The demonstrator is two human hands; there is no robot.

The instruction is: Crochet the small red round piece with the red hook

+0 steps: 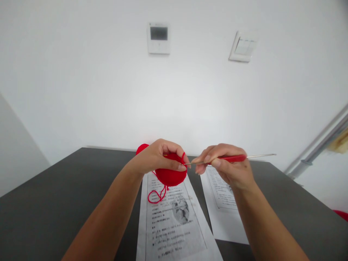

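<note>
My left hand [157, 156] is closed around a round red crocheted piece [171, 175], with red yarn looped over its index finger. A loose red yarn tail [157, 195] dangles below it. My right hand [225, 165] pinches a crochet hook [231, 158] with a red grip and metal shaft. The hook's tip meets the edge of the red piece near my left fingertips. A red yarn ball [141, 148] peeks out behind my left hand.
A dark grey table [54, 203] lies below my hands. Two printed paper sheets lie on it: one [174, 224] under the crochet piece, another [223, 210] to its right. A white wall with a panel [158, 38] and a switch [243, 47] rises behind.
</note>
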